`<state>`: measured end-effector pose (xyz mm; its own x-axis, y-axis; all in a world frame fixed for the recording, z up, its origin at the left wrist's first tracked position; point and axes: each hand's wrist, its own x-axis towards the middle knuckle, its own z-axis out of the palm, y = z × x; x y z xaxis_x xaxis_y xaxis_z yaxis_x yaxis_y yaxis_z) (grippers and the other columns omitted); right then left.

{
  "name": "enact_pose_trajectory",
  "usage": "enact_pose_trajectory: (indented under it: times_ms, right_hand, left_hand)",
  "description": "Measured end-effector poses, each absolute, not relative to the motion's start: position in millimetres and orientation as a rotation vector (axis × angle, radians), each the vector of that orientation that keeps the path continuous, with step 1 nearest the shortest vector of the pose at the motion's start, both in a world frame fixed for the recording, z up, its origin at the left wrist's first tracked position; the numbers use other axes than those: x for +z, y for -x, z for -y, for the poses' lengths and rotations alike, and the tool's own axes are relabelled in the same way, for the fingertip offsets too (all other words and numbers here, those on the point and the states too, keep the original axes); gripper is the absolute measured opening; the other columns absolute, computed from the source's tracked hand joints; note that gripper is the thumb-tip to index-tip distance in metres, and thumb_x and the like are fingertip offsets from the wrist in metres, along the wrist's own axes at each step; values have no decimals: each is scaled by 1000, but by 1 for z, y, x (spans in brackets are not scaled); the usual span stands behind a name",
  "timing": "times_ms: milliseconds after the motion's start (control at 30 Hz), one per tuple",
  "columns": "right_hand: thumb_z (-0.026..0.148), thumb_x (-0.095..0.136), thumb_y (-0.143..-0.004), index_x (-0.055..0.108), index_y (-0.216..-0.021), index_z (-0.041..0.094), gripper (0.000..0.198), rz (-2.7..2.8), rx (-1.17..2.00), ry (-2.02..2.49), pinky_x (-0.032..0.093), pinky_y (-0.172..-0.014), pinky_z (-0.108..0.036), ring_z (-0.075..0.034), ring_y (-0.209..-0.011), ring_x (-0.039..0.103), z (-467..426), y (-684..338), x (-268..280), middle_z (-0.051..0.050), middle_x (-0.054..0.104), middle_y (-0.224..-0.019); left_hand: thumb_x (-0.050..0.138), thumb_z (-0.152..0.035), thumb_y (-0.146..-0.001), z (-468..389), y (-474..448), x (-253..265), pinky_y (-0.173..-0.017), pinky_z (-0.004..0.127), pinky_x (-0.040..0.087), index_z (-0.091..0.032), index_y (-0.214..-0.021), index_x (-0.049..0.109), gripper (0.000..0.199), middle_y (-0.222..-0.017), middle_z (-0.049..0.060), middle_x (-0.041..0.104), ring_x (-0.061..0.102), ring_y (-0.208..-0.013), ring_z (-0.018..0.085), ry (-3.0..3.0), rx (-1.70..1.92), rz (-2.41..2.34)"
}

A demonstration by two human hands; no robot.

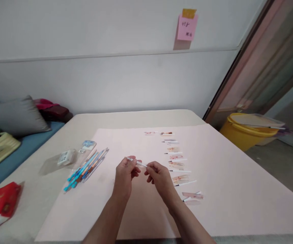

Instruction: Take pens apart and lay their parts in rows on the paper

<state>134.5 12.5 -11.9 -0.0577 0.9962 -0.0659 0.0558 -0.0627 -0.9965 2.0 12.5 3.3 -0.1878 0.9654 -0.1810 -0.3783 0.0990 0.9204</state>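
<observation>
A slim white pen-like stick (140, 164) with a shiny end spans my two hands above the pink sheet (126, 142). My left hand (124, 176) pinches it near the shiny end, and the fingers of my right hand (159, 174) are closed on its other end. To the right, a column of thin white pen refills (180, 171) with dark tips lies beside pale, patterned pen barrels (180, 178). On the left rests a bundle of pens (92, 164), several with bright blue ends.
Left of the pens are a clear plastic box (66, 157) and a blue-and-white packet (88, 145). A red-and-white package (2, 203) lies at the table's left edge. Beyond the right edge stands a yellow bin (245, 134). A pink note (187, 27) is taped to the wall.
</observation>
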Motion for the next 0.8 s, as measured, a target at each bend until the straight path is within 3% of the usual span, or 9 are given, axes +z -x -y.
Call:
enact_pose_trajectory:
  times_ms: [233, 800]
  right_hand:
    - [28, 54, -75, 57, -71, 16, 13, 1218, 1267, 1306, 34, -46, -21, -10, -49, 53, -19, -147, -2, 0, 60, -64]
    - [30, 56, -72, 57, -70, 17, 14, 1132, 1291, 1291, 33, -45, -21, -10, -46, 50, -19, -149, 2, 0, 59, -62]
  left_hand:
    - [65, -38, -73, -17, 6, 3, -51, 20, 37, -13, -85, 58, 29, -91, 10, 66, 50, -55, 6, -706, 1508, -1174]
    - [68, -37, -69, -19, 9, 0, -50, 20, 36, -13, -80, 59, 28, -84, 9, 67, 50, -52, 6, -683, 1524, -1223]
